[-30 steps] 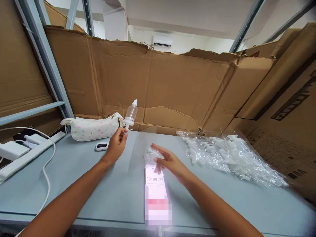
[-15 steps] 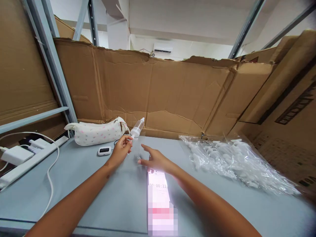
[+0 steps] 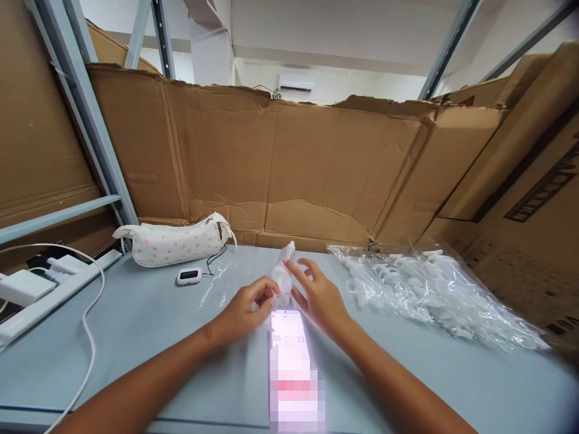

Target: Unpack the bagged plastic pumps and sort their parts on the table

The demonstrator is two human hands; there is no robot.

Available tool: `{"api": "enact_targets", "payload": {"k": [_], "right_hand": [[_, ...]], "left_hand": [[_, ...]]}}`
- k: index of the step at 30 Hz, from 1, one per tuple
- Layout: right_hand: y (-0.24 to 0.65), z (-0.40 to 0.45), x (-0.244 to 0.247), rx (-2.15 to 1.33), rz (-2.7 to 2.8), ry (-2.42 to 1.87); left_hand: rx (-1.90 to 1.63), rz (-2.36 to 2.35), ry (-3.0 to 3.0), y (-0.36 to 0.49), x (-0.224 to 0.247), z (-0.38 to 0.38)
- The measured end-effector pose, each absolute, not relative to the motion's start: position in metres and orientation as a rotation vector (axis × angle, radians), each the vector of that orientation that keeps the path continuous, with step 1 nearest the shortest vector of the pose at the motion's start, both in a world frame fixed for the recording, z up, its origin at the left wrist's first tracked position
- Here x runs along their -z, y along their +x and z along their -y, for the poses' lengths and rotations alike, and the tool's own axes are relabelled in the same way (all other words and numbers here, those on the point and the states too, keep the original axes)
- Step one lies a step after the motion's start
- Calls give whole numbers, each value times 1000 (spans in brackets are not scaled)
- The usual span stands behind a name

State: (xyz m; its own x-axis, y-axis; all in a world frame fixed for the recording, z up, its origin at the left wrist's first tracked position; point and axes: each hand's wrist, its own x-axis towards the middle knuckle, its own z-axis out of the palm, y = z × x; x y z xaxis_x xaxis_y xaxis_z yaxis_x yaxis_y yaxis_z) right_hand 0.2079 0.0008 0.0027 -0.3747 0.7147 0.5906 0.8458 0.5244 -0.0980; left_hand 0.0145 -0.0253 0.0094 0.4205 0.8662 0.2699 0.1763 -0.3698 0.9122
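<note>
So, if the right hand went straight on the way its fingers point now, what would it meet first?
Most likely the translucent bottle: the right hand points up and leftward, and its fingers already overlap the bottle's edge in view. Whether they touch it yet is unclear.

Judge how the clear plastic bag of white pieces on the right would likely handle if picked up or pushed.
The clear plastic bag would probably sag when lifted, since its thin film is wrinkled and loose around the white pieces. Its glossy surface may be slippery. Lying low and spread out, it seems unlikely to roll if pushed.
</note>
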Motion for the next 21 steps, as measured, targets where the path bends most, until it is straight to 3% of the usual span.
{"api": "enact_targets", "payload": {"k": [5, 9, 15, 18, 21], "right_hand": [[211, 1, 3, 462, 2166, -1113], [210, 0, 6, 291, 2089, -982], [210, 9, -6, -688, 1612, -887], [206, 15, -14, -1265, 1329, -707], [203, 17, -16, -1551, 1114, -601]], "left_hand": [[-954, -901, 2078, 24, -7, 41], [-1052, -821, 2295, 24, -5, 48], [-1438, -1120, 2554, 17, -1, 35], [-1329, -1340, 2701, 10, 1, 19], [-1268, -1406, 2751, 3, 6, 7]]}}
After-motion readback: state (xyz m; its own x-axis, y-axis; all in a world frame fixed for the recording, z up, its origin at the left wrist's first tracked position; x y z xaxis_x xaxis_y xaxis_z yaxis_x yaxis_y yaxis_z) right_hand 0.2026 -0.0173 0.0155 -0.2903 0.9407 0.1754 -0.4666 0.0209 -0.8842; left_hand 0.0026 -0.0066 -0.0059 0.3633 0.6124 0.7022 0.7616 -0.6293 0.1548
